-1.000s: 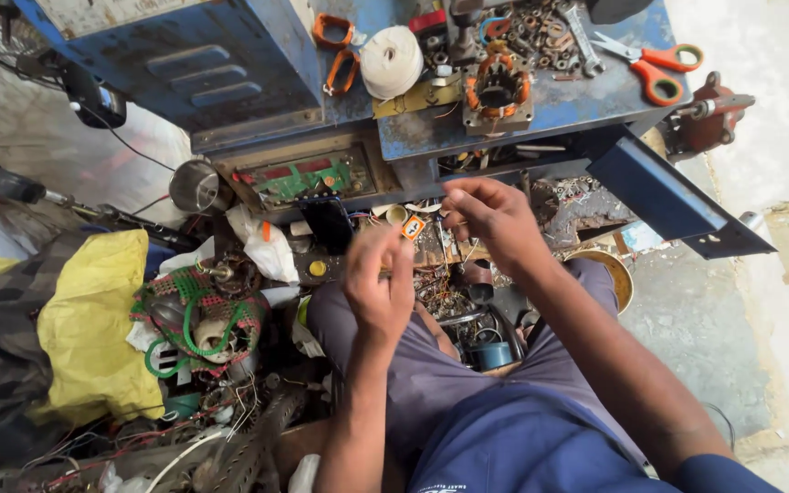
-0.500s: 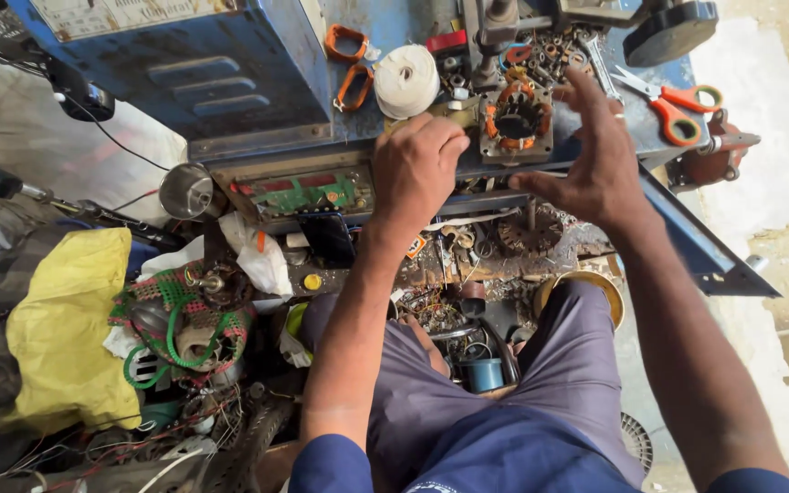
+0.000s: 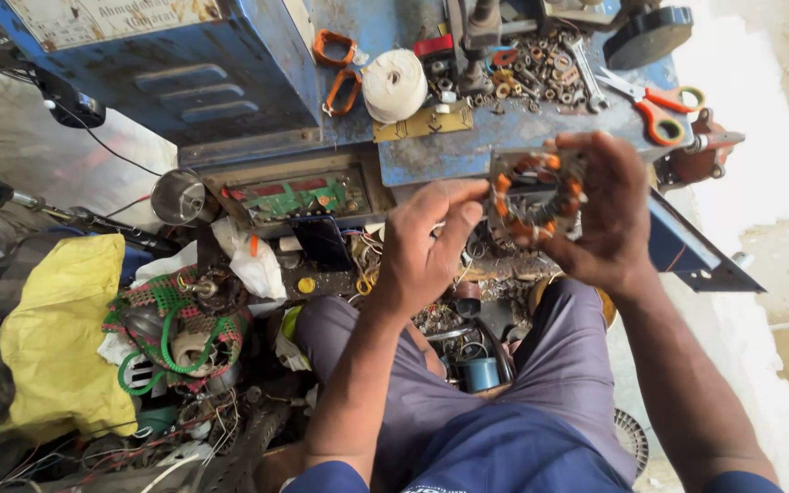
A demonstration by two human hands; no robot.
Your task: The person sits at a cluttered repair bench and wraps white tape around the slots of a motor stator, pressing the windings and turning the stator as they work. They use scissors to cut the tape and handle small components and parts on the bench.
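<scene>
My right hand grips a round motor stator with orange-taped copper windings, held in the air in front of the blue workbench. My left hand hovers just left of the stator, fingers curled and apart, its fingertips close to the stator's edge. I sit with my legs under the bench edge.
On the bench lie a white tape roll, orange-handled scissors, two orange rings, and several nuts and washers. A green circuit board sits in a drawer. A yellow cloth and tangled wires lie at left.
My hands reached up to the bench top, and the right hand has lifted the stator off it and brought it down toward me. The left hand came back alongside.
</scene>
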